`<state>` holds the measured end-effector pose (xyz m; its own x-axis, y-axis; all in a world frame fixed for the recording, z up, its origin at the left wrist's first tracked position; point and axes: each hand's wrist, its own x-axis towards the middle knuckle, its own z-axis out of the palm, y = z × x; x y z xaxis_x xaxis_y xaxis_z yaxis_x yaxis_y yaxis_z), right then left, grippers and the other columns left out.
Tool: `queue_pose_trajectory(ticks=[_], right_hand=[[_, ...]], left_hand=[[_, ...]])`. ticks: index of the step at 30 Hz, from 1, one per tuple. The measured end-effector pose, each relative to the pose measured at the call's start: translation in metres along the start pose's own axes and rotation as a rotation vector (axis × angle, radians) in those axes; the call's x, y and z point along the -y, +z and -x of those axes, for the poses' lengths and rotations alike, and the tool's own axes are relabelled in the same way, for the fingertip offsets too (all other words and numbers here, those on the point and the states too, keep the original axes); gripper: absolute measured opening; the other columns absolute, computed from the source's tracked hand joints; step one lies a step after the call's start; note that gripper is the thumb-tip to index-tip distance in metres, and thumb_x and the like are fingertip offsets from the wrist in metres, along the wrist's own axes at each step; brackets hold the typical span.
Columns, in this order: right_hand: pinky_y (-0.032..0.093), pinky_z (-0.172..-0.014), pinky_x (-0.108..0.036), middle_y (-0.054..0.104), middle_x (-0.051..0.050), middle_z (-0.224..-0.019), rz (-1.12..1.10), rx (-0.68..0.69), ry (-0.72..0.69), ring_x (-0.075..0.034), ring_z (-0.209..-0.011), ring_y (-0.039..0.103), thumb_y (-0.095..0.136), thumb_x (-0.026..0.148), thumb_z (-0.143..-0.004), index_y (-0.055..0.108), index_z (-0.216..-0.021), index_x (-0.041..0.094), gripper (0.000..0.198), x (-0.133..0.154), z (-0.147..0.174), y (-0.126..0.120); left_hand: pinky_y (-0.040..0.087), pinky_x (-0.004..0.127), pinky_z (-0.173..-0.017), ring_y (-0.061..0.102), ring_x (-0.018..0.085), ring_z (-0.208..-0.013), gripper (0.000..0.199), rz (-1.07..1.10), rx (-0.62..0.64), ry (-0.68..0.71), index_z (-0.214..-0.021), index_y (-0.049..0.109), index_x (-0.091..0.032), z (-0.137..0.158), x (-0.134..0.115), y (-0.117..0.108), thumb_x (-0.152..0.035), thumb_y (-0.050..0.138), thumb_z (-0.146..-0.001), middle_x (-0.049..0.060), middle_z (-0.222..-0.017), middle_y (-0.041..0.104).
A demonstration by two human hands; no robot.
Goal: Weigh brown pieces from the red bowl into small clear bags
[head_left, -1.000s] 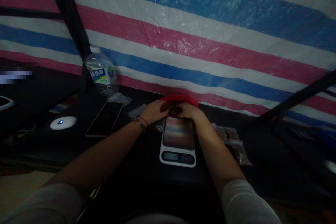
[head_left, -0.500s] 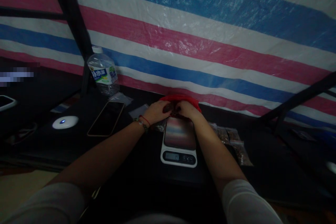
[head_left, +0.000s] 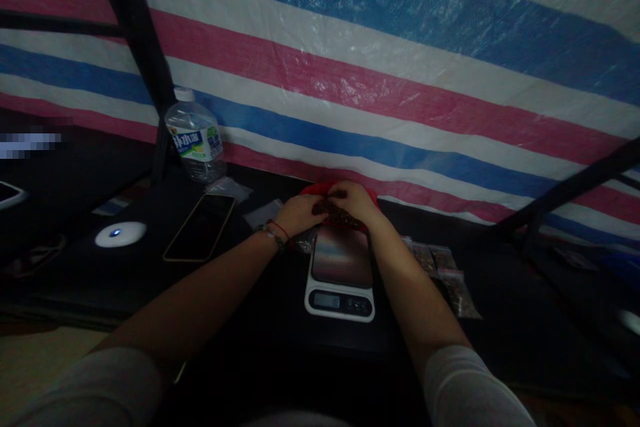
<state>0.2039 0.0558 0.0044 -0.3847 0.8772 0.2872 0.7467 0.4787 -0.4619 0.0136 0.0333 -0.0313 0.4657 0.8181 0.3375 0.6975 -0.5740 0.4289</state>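
Now, under dim light, a person in pale short sleeves works with both bare hands at the mouth of a red bag (head_left: 316,189), which lies on a black table (head_left: 270,327) at the far edge of a white kitchen scale (head_left: 343,267). Over the past half second the right hand (head_left: 356,201) has drawn back and risen a little, its knuckles now nearer the striped sheet (head_left: 360,87) behind, and a wider patch of dark brown bits (head_left: 343,215) shows between the two hands. The left hand (head_left: 300,212), a red string (head_left: 280,230) at its wrist, keeps almost the same place, its fingertips at the near side of the bits. The shift suggests that the handling goes on among the bag's contents rather than on the scale, which stays where it was. The two hands sit close together with a narrow gap of brown between them; in this gloom, it cannot be told whether the fingers of either are closed on anything or merely resting there, nor can the figures on the lit display (head_left: 327,300) be read with confidence. Around them little else moves: a dark phone (head_left: 200,227) and a white round device (head_left: 120,234) lie to the left, a large clear bottle (head_left: 195,140) stands upright behind the phone, and small filled packets (head_left: 457,293) lie just beyond the right forearm.
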Motion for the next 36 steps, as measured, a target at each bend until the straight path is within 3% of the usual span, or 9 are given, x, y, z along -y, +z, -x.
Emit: queue_pose_trajectory(ticks=[14,20,25,28,32,36], right_hand=[[0.048,-0.091,-0.029,0.072,-0.005,-0.102,-0.098,0.118,-0.066,-0.017,-0.096,0.065,0.063,0.009,-0.079,0.073,-0.099,0.018,0.025,0.008,-0.002,0.005],[0.05,-0.087,-0.029,0.066,-0.008,-0.111,-0.114,-0.013,-0.069,-0.016,-0.095,0.063,0.062,0.009,-0.077,0.069,-0.104,0.016,0.029,0.003,-0.002,0.014],[0.047,-0.085,-0.027,0.069,-0.004,-0.093,-0.086,0.042,-0.096,-0.016,-0.088,0.063,0.058,0.014,-0.084,0.069,-0.092,0.017,0.014,0.009,-0.001,0.014],[0.046,-0.089,-0.028,0.07,-0.005,-0.098,-0.052,0.003,-0.102,-0.017,-0.094,0.062,0.049,0.008,-0.085,0.069,-0.094,0.017,0.024,0.01,-0.003,0.01],[0.045,-0.095,-0.03,0.071,-0.007,-0.104,0.044,-0.065,0.002,-0.019,-0.101,0.061,0.042,0.002,-0.081,0.071,-0.097,0.017,0.036,0.003,-0.003,0.004],[0.045,-0.095,-0.029,0.072,-0.008,-0.107,0.092,0.128,-0.021,-0.019,-0.101,0.063,0.048,0.006,-0.083,0.072,-0.102,0.015,0.032,-0.005,-0.001,0.011]], left_hand=[[0.05,0.033,-0.08,0.068,0.024,-0.091,0.029,0.008,-0.048,-0.103,-0.103,0.07,-0.019,-0.003,0.003,0.01,-0.04,0.06,-0.086,0.008,-0.098,0.073],[0.051,0.031,-0.079,0.068,0.022,-0.091,0.03,0.091,-0.04,-0.077,-0.109,0.067,-0.02,-0.003,0.002,0.009,-0.035,0.063,-0.084,0.007,-0.098,0.073],[0.051,0.031,-0.078,0.068,0.023,-0.09,0.026,0.092,-0.062,-0.104,-0.103,0.067,-0.018,-0.004,0.003,0.011,-0.035,0.062,-0.083,0.008,-0.098,0.072],[0.051,0.032,-0.081,0.068,0.022,-0.092,0.028,0.119,-0.077,-0.097,-0.106,0.065,-0.018,-0.004,0.004,0.012,-0.033,0.063,-0.083,0.008,-0.1,0.072],[0.052,0.031,-0.084,0.068,0.021,-0.094,0.03,0.189,-0.112,-0.096,-0.109,0.064,-0.017,-0.002,0.006,0.011,-0.031,0.063,-0.082,0.008,-0.103,0.072],[0.052,0.032,-0.089,0.066,0.021,-0.098,0.035,0.193,-0.178,-0.116,-0.115,0.062,-0.019,0.0,0.008,0.009,-0.032,0.063,-0.083,0.007,-0.106,0.071]])
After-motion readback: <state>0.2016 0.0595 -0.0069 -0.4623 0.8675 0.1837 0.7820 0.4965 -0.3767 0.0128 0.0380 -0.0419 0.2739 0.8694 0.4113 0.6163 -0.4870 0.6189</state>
